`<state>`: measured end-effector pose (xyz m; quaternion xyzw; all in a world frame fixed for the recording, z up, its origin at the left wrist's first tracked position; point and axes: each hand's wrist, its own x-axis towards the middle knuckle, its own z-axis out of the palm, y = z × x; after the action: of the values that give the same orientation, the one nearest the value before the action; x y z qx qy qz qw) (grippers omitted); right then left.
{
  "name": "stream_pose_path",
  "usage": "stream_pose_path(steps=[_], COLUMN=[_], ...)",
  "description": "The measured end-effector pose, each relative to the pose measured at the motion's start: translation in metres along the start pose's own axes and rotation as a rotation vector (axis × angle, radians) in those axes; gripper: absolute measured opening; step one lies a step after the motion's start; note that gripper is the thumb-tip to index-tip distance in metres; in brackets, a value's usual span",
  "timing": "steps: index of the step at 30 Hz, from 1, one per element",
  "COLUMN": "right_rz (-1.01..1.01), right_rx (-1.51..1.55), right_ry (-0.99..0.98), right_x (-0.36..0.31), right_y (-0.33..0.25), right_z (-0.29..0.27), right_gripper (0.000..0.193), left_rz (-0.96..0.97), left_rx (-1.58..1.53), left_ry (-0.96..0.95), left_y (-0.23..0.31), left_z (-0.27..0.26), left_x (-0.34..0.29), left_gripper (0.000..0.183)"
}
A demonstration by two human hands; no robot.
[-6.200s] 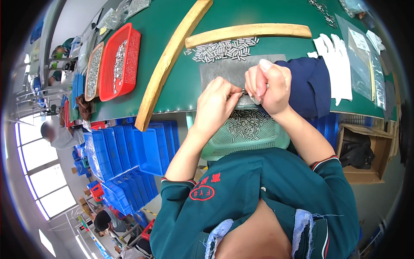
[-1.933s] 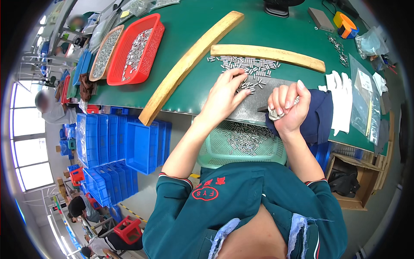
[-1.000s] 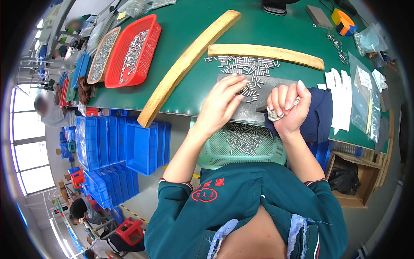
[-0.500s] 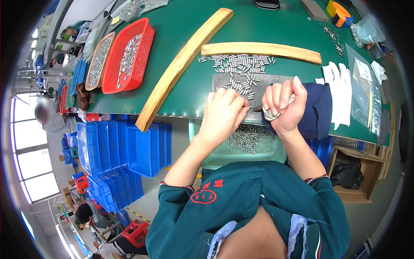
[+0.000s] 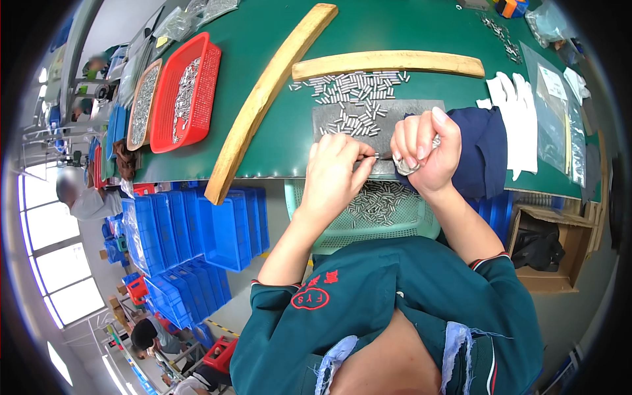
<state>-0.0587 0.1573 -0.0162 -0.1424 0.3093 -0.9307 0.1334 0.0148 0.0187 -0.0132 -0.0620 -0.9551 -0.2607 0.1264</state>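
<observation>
At the bench edge my left hand (image 5: 334,174) pinches a small metal pin (image 5: 376,156) between thumb and finger. Close by on its right, my right hand (image 5: 429,148) is closed round a thin tool with a pale, cloth-like wrapped handle (image 5: 403,166); most of it is hidden in the fist. Beyond both hands, loose metal pins (image 5: 355,124) lie on a grey mat (image 5: 411,110). More pins (image 5: 362,85) are heaped against a curved wooden strip (image 5: 388,62). Below my hands, a pale green basket (image 5: 329,230) holds many similar pins.
A longer wooden strip (image 5: 266,92) slants across the green bench (image 5: 263,23). Red (image 5: 212,72) and orange (image 5: 131,135) baskets of metal parts stand left. Dark blue cloth (image 5: 484,148), white gloves (image 5: 517,118) and plastic bags (image 5: 550,108) lie right. Blue crates (image 5: 227,230) stand below left.
The view has shifted slightly. The two hands remain close together, and the pin now shows more clearly at my left fingertips. Pins on the mat appear more spread toward the left.
</observation>
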Motion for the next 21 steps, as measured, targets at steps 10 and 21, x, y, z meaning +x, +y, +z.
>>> stream_pose_path(steps=[10, 21], right_rz=[-0.014, -0.048], right_rx=[0.032, -0.312], right_ry=[-0.022, -0.125], right_x=[-0.001, -0.001], right_y=[0.001, -0.001], right_z=[-0.001, 0.011], right_gripper=[0.048, 0.05], left_rz=[-0.018, 0.026], left_rx=[-0.028, -0.038], left_ry=[0.049, 0.031], left_y=[0.001, 0.001], left_z=[0.002, 0.0], left_x=[0.0, 0.003], left_gripper=[0.011, 0.011])
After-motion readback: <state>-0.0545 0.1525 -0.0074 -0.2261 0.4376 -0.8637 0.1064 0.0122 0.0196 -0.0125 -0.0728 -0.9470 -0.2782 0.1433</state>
